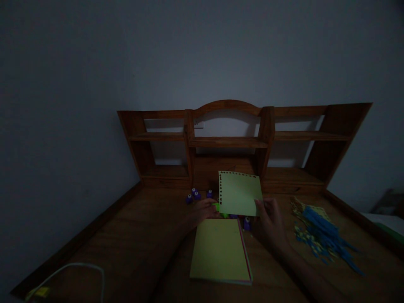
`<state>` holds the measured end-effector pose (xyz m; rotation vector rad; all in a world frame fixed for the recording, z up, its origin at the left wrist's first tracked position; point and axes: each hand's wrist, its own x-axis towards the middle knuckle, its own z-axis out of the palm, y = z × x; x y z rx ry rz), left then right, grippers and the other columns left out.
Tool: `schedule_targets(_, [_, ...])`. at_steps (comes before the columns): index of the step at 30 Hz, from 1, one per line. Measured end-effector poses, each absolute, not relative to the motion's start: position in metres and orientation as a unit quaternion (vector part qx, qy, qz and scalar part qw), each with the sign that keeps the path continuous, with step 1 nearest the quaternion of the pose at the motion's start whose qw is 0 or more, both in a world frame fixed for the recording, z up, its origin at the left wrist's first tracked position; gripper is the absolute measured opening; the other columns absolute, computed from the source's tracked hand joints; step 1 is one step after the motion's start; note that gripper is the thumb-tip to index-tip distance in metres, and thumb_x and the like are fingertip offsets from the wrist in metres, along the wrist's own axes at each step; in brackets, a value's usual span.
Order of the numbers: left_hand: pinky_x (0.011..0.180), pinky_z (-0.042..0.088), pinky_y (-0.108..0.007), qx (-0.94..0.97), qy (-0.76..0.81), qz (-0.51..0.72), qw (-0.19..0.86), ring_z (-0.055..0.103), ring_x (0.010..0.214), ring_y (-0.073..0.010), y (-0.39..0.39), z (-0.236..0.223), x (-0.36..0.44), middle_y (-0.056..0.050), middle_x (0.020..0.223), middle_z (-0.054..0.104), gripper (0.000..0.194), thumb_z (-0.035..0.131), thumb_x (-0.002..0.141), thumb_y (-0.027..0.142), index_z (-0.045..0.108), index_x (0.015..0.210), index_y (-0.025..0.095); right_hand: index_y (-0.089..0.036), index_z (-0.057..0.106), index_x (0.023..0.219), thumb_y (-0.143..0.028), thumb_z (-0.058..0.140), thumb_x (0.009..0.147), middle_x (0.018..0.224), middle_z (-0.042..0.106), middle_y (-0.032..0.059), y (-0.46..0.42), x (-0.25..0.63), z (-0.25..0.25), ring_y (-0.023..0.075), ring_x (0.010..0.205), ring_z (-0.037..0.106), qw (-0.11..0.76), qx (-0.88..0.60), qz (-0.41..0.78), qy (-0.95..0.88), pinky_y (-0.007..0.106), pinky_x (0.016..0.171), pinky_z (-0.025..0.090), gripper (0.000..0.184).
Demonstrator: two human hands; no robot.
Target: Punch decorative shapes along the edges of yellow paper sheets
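- Pale cable lies nearest to the camera, to the left of the paper stack, and beside it is a small yellow object, cut by the border of the view.
- The paper stack itself lies flat on the wooden desk; its top leaf is yellowish, and at its right side a reddish edge is visible.
- Just beyond the stack, the perforated sheet is held raised, with its face to the camera. Small dark holes go along its left and its upper edge.
- The right hand, beyond the stack and to its right, is closed in a pinch: thumb and fingers have hold of the sheet at its lower right corner.
- The left hand is at the far left corner of the stack, fingers extended and close together, beside a green object. Whether it grips this object, I cannot tell.
- Behind the stack, toward its left, stand several purple pieces with pale round tops; another purple piece is near its far right corner.
- Well to the right of the stack is a loose heap of blue strips and yellow bits.
- Far behind the stack rises a wooden shelf.
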<state>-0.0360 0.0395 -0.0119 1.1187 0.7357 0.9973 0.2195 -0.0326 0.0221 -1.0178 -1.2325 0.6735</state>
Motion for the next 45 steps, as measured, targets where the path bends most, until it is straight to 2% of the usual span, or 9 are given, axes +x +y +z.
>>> schedule_targets(3, [0.078,0.052,-0.038,0.485,0.302,0.436,0.695,0.068,0.080,-0.0232,0.040,-0.012,-0.037,-0.010,0.091,0.068,0.041,0.078,0.067,0.038,0.059,0.093,0.012,-0.021,0.050,0.095,-0.047,0.057,0.088,0.086,0.064,0.0049,-0.034,0.216,0.024,0.0203,0.074,0.062,0.653,-0.434,0.309,-0.539,0.026,0.055,0.050,0.028])
schedule_targets(8, [0.075,0.052,-0.038,0.461,0.313,0.433,0.709,0.068,0.077,-0.0232,0.042,-0.015,-0.038,-0.012,0.093,0.068,0.040,0.074,0.071,0.041,0.058,0.094,0.013,-0.020,0.051,0.109,-0.049,0.058,0.086,0.090,0.067,0.0067,-0.031,0.214,0.021,0.0153,0.055,0.059,0.654,-0.415,0.369,-0.514,0.024,0.044,0.047,0.037])
schedule_targets(12, [0.071,0.052,-0.036,0.464,0.318,0.422,0.711,0.069,0.075,-0.0248,0.043,-0.015,-0.038,-0.014,0.091,0.068,0.045,0.068,0.077,0.046,0.056,0.102,0.010,-0.018,0.054,0.110,-0.049,0.061,0.084,0.086,0.068,0.0073,-0.026,0.217,0.015,0.0151,0.050,0.058,0.646,-0.418,0.401,-0.497,0.027,0.045,0.048,0.040])
schedule_targets(18, [0.066,0.052,-0.034,0.477,0.312,0.418,0.707,0.068,0.071,-0.0240,0.045,-0.018,-0.039,-0.012,0.088,0.068,0.045,0.067,0.077,0.047,0.055,0.101,0.011,-0.017,0.059,0.105,-0.048,0.061,0.084,0.090,0.068,0.0090,-0.026,0.215,0.014,0.0174,0.055,0.061,0.649,-0.425,0.396,-0.492,0.027,0.047,0.049,0.038])
schedule_targets(25, [0.074,0.051,-0.034,0.535,0.310,0.404,0.674,0.066,0.078,-0.0219,0.042,-0.016,-0.042,-0.009,0.089,0.065,0.035,0.069,0.076,0.043,0.059,0.091,0.013,-0.017,0.059,0.106,-0.043,0.059,0.087,0.091,0.068,0.0089,-0.028,0.215,0.017,0.0198,0.066,0.063,0.642,-0.435,0.369,-0.513,0.027,0.053,0.051,0.032])
schedule_targets(35, [0.072,0.048,-0.029,0.535,0.326,0.384,0.678,0.064,0.077,-0.0186,0.035,-0.009,-0.042,-0.008,0.087,0.065,0.037,0.072,0.073,0.042,0.063,0.092,0.012,-0.017,0.061,0.104,-0.049,0.065,0.080,0.102,0.067,0.0122,-0.029,0.213,0.019,0.0279,0.085,0.065,0.604,-0.444,0.396,-0.530,0.032,0.061,0.054,0.041])
schedule_targets(38, [0.068,0.046,-0.027,0.528,0.327,0.379,0.686,0.064,0.073,-0.0168,0.035,-0.010,-0.042,-0.007,0.085,0.065,0.034,0.071,0.074,0.041,0.062,0.090,0.013,-0.013,0.064,0.099,-0.053,0.067,0.077,0.095,0.069,0.0133,-0.028,0.213,0.015,0.0260,0.073,0.066,0.551,-0.460,0.439,-0.540,0.030,0.053,0.052,0.045])
schedule_targets(41, [0.065,0.045,-0.026,0.533,0.344,0.383,0.671,0.062,0.069,-0.0151,0.035,-0.008,-0.041,-0.005,0.080,0.064,0.035,0.073,0.071,0.042,0.062,0.087,0.013,-0.011,0.065,0.086,-0.053,0.068,0.076,0.074,0.069,0.0114,-0.026,0.214,0.008,0.0212,0.057,0.063,0.496,-0.457,0.487,-0.556,0.027,0.048,0.047,0.044])
schedule_targets(45, [0.062,0.044,-0.025,0.554,0.363,0.364,0.655,0.062,0.067,-0.0150,0.031,-0.005,-0.040,-0.005,0.079,0.066,0.038,0.075,0.069,0.043,0.063,0.089,0.013,-0.010,0.064,0.076,-0.054,0.066,0.077,0.062,0.066,0.0097,-0.024,0.216,0.001,0.0185,0.051,0.061,0.484,-0.450,0.493,-0.565,0.023,0.044,0.043,0.045])
